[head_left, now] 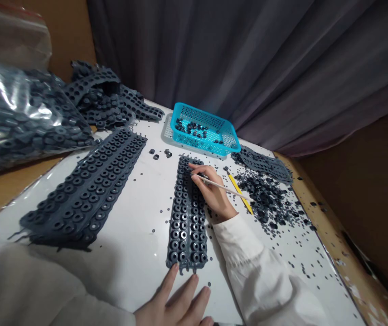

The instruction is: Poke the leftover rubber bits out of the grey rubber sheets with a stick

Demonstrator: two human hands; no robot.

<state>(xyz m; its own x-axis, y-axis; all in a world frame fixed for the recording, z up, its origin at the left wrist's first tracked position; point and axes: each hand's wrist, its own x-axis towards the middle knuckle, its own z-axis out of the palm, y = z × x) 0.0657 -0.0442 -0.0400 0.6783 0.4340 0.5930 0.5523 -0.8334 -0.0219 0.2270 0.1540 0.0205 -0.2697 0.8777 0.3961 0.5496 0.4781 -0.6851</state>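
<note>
In front of me a narrow dark grey moulded rubber sheet (187, 217) lies flat, with rows of raised rings. My right hand (212, 188) is over its far part, fingers closed on a thin pale stick (223, 186) that slants back toward the right. The stick's working tip is hidden by the fingers. At the sheet's near edge rests my left hand (180, 301), its fingers spread and the fingertips touching the edge. A larger ringed rubber sheet (88, 185) lies to the left.
A blue basket (233, 147) holding small dark pieces stands at the back. Right lie a yellow stick (240, 192), a heap of black rubber bits (269, 194) and another sheet (265, 163). Back left are piled sheets (109, 97) and a clear bag (20, 108) of grey rubber parts.
</note>
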